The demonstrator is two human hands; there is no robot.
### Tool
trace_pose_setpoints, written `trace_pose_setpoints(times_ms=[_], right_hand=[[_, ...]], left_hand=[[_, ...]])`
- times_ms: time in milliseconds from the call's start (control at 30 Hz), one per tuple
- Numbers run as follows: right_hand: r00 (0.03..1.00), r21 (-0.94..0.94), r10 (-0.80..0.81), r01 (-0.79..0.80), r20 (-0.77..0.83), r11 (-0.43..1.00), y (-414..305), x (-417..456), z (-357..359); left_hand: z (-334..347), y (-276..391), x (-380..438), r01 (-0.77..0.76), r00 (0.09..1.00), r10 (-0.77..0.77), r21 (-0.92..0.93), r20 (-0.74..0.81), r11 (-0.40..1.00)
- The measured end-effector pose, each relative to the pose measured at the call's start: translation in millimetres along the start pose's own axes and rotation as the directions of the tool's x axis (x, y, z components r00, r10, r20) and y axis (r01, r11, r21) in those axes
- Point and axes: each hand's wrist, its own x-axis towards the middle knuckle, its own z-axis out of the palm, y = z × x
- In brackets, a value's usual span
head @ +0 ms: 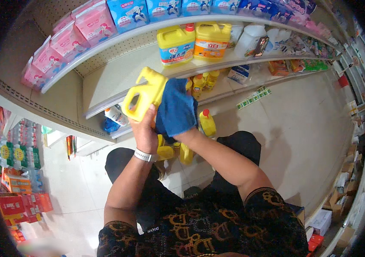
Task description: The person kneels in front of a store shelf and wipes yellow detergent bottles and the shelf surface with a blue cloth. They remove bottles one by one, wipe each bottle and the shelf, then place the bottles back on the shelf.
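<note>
My left hand grips a yellow plastic detergent jug that is tilted in front of the shelf. A blue cloth is in my right hand and lies against the jug's right side, hiding that face and most of my right fingers. Between my knees, more yellow jugs stand on the floor. One yellow jug with a red cap is beyond my right wrist.
Two yellow detergent jugs stand on the middle shelf, near white bottles. Pink packets and blue packets line the upper shelf. Small yellow bottles are on the bottom shelf. Stacked drinks and cartons stand at left.
</note>
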Motion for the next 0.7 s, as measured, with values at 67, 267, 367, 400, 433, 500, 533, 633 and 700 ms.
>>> trace_pose_setpoints(times_ms=[67, 267, 367, 400, 433, 500, 533, 633, 700], right_hand=[[0.993, 0.142, 0.119, -0.121, 0.024, 0.982, 31.8, 6.1, 7.0], [0.99, 0.056, 0.013, -0.022, 0.144, 0.998, 2.9, 7.4, -22.6], [0.93, -0.002, -0.351, 0.353, -0.107, 0.936, 25.9, -2.2, -12.8], [0.96, 0.016, -0.276, 0.277, -0.038, 0.961, 24.3, -1.4, -13.1], [0.979, 0.027, -0.2, 0.199, 0.032, 0.98, 22.4, -0.2, -14.2], [0.984, 0.032, -0.043, 0.038, 0.174, 0.999, 19.2, 1.7, -16.4], [0.975, 0.023, 0.089, -0.095, 0.204, 0.995, 21.5, -0.8, -12.6], [0.837, 0.37, 0.508, -0.546, 0.202, 0.752, 45.2, -27.7, 23.3], [0.606, 0.891, 0.733, -0.455, 0.309, 0.0, 52.3, -53.7, 50.9]], left_hand=[[6.0, -8.1, -6.8, 0.067, 0.998, -0.067, 0.022, 0.001, 0.998], [-7.1, -29.0, -5.7, 0.134, 0.99, -0.134, 0.013, 0.037, 0.991], [-4.2, -25.5, 2.4, 0.146, 0.986, -0.144, -0.019, 0.079, 0.989], [2.9, -17.5, 2.4, 0.097, 0.993, -0.094, -0.056, 0.068, 0.994], [-2.9, -16.2, 7.0, 0.052, 0.997, -0.048, -0.054, 0.066, 0.997], [-19.7, -13.9, 17.4, 0.072, 0.997, -0.067, -0.119, 0.039, 0.99], [-26.1, -10.0, 21.3, 0.096, 0.995, -0.094, -0.193, 0.022, 0.977], [-21.9, -3.0, 23.3, 0.12, 0.993, -0.107, -0.314, 0.059, 0.942], [-14.5, -10.3, 23.1, 0.089, 0.995, -0.078, -0.214, 0.058, 0.973]])
